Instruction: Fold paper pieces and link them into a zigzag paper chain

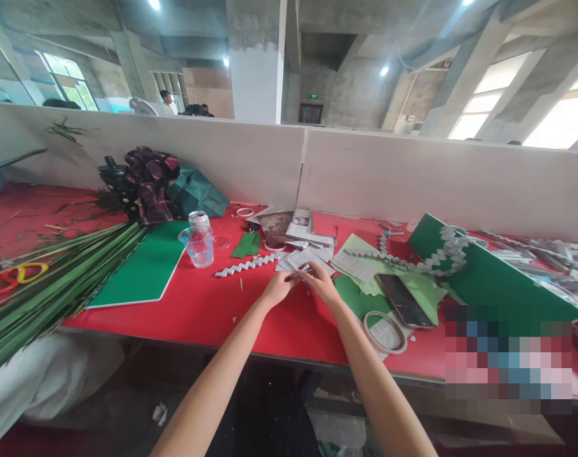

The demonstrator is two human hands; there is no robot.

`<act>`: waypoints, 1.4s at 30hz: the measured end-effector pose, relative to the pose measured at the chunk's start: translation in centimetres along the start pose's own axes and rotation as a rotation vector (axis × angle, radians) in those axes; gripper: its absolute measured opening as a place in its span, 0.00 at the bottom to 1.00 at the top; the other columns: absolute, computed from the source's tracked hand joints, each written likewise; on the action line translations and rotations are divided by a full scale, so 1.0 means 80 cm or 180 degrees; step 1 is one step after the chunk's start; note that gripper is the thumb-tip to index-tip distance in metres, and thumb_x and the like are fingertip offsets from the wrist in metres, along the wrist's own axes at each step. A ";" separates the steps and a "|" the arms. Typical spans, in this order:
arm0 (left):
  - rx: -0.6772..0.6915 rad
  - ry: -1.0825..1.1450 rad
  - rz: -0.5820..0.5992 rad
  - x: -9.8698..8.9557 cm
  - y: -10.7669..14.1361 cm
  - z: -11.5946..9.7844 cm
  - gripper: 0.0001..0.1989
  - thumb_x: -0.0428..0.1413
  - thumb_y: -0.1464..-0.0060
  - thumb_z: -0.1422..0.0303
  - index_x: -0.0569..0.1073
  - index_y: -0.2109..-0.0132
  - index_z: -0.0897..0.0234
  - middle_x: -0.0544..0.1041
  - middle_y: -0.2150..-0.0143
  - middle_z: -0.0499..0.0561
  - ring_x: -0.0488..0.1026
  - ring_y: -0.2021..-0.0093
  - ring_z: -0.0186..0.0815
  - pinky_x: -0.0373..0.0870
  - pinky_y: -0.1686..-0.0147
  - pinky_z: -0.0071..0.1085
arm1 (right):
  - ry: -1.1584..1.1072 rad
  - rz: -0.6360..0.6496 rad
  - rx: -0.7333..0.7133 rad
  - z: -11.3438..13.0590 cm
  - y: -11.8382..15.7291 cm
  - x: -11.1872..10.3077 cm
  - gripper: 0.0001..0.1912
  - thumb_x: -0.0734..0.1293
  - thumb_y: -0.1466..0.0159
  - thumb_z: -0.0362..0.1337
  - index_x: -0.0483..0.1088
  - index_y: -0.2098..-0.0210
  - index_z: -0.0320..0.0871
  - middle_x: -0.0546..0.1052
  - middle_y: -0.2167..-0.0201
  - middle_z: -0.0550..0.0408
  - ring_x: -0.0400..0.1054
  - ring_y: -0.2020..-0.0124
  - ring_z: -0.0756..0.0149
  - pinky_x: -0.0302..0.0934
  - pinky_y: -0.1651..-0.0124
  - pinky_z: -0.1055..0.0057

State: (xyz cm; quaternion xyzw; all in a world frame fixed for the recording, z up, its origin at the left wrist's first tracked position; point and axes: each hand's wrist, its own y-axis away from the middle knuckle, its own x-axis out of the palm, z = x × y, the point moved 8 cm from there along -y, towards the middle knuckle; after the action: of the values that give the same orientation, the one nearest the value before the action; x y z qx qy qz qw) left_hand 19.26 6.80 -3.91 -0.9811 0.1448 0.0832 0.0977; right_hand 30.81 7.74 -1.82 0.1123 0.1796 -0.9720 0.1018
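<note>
Near the middle of the red table (203, 314), my left hand (280, 287) and my right hand (319, 282) meet, fingers closed around a small piece of folded paper (304, 269). Much of the piece is hidden by the fingers. A zigzag folded paper strip (244, 266) lies to the left of my hands. Just beyond them are loose printed paper pieces (296, 259). To the right, a green sheet (353, 297) and a dark phone (403, 300) lie close to a roll of tape (385, 332).
Long green leaves (55, 279) and a green board (141, 270) are at the left, beside a plastic cup (201, 247) and a can (199, 220). Another green board (489, 273) stands tilted at the right with a folded chain (453, 251). A white partition (389, 171) borders the table.
</note>
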 end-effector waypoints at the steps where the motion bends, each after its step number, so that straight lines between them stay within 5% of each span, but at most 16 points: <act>1: 0.0055 -0.0065 -0.0080 -0.003 0.000 -0.002 0.18 0.55 0.48 0.55 0.77 0.61 0.66 0.71 0.78 0.48 0.67 0.74 0.35 0.63 0.70 0.31 | -0.0004 0.0040 -0.0009 0.000 0.000 0.001 0.16 0.65 0.42 0.49 0.69 0.64 0.42 0.71 0.73 0.56 0.64 0.71 0.67 0.58 0.69 0.71; 8: 0.0074 -0.0240 -0.0255 -0.010 -0.003 0.004 0.20 0.51 0.45 0.53 0.76 0.61 0.66 0.71 0.76 0.48 0.67 0.75 0.34 0.62 0.73 0.29 | -0.0154 0.0023 0.0052 -0.010 -0.002 0.000 0.20 0.65 0.41 0.46 0.68 0.52 0.43 0.74 0.69 0.54 0.66 0.68 0.65 0.61 0.66 0.70; 14: -0.0035 -0.0047 -0.0311 -0.014 -0.006 0.015 0.20 0.50 0.44 0.51 0.73 0.65 0.65 0.69 0.77 0.47 0.66 0.77 0.33 0.62 0.76 0.28 | -0.0522 0.0125 0.0062 -0.014 -0.002 0.004 0.19 0.67 0.43 0.43 0.67 0.53 0.46 0.76 0.58 0.51 0.69 0.62 0.64 0.63 0.59 0.68; 24: -0.0113 0.0078 -0.0402 -0.018 -0.003 0.010 0.19 0.56 0.48 0.53 0.72 0.59 0.64 0.76 0.65 0.54 0.73 0.74 0.35 0.69 0.76 0.30 | -0.0564 0.0057 0.0212 -0.016 -0.001 0.002 0.27 0.66 0.44 0.40 0.60 0.45 0.45 0.75 0.71 0.57 0.68 0.71 0.67 0.60 0.68 0.70; 30: -0.0064 0.0026 -0.0573 -0.026 -0.003 0.011 0.16 0.53 0.45 0.56 0.71 0.58 0.64 0.77 0.64 0.54 0.75 0.73 0.37 0.70 0.74 0.31 | -0.0766 -0.0169 0.0192 -0.016 -0.001 -0.001 0.20 0.64 0.44 0.40 0.57 0.53 0.48 0.75 0.67 0.56 0.70 0.71 0.67 0.62 0.69 0.70; 35: 0.0015 -0.0650 -0.0768 -0.035 0.000 0.005 0.16 0.48 0.40 0.58 0.74 0.61 0.64 0.77 0.67 0.54 0.75 0.73 0.39 0.68 0.73 0.32 | 0.0028 -0.0649 0.0119 -0.017 0.000 -0.024 0.10 0.64 0.43 0.43 0.63 0.64 0.45 0.75 0.68 0.53 0.70 0.70 0.64 0.64 0.67 0.68; 39: 0.0258 -0.1563 -0.1111 -0.041 0.009 -0.010 0.15 0.48 0.40 0.64 0.75 0.52 0.62 0.79 0.62 0.57 0.75 0.60 0.45 0.69 0.60 0.37 | 0.0505 -0.0529 -0.0138 -0.005 -0.001 -0.024 0.09 0.64 0.41 0.42 0.70 0.66 0.44 0.75 0.70 0.54 0.68 0.72 0.66 0.63 0.66 0.68; 42: 0.0448 -0.1599 -0.1113 -0.038 0.010 -0.017 0.17 0.52 0.42 0.68 0.74 0.47 0.60 0.78 0.53 0.56 0.72 0.49 0.44 0.66 0.50 0.37 | 0.0504 -0.0420 -0.0199 0.003 -0.002 -0.019 0.11 0.65 0.42 0.43 0.73 0.67 0.42 0.76 0.70 0.53 0.67 0.72 0.66 0.62 0.66 0.69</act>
State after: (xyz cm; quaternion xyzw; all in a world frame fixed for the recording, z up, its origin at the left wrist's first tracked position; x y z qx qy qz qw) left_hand 16.32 6.59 -2.16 -0.9307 -0.0495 0.2947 0.2110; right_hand 32.17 8.00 -1.18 0.1735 0.2243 -0.9586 0.0265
